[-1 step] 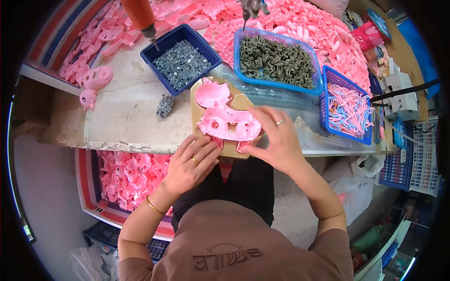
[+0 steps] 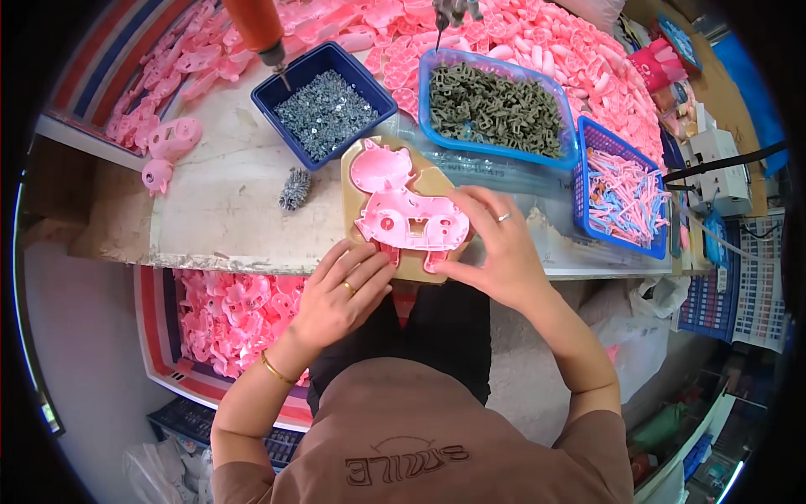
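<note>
A pink plastic animal-shaped toy shell half (image 2: 411,220) lies hollow side up in a tan shaped fixture (image 2: 357,181) at the table's front edge. My right hand (image 2: 504,252) grips its right end, fingers over the upper edge and thumb by the right leg. My left hand (image 2: 348,294) is closed at the lower left, fingertips on the left leg and the fixture's edge; its thumb is mostly hidden. Beyond the fixture stand a dark blue bin of small screws (image 2: 323,113) and a light blue tub of dark green small parts (image 2: 499,109).
An orange power screwdriver (image 2: 256,29) hangs above the screw bin, and a second metal driver tip (image 2: 441,29) hangs by the tub. A blue basket (image 2: 579,197) holds pink and blue sticks. A clump of screws (image 2: 295,190) sits left. Pink shells (image 2: 520,42) pile behind; more fill a container (image 2: 231,323) below.
The shell half and my right hand have shifted very slightly to the right. The orange screwdriver has swung a little to the right. My left hand stays in place.
</note>
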Motion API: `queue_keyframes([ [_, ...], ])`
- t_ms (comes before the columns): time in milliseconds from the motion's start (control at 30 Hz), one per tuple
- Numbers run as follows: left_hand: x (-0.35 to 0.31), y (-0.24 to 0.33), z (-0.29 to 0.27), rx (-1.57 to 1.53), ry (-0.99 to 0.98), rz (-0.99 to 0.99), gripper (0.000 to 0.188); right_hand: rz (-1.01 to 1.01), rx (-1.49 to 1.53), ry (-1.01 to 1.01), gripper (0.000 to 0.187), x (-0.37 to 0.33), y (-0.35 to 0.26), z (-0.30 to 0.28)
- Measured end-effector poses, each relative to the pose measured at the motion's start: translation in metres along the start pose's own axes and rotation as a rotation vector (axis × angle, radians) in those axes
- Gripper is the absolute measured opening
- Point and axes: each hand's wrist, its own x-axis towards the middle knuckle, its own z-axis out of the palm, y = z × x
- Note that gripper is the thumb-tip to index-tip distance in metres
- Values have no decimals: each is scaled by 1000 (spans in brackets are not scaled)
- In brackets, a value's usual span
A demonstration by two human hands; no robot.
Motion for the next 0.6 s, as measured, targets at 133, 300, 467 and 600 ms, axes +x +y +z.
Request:
queue_keyframes([
  [133, 0, 0, 0, -1, 4, -15, 34, -24, 87, -20, 67, -1, 9, -1],
  [300, 3, -2, 2, 4, 25, 2, 36, -29, 84, -47, 61, 4, 15, 1],
  [467, 6, -2, 2, 0, 30, -1, 35, -37, 84, -1, 60, 6, 14, 1],
  [600, 12, 1, 2, -31, 42, 17, 36, -14, 62, 0, 61, 5, 12, 4],
])
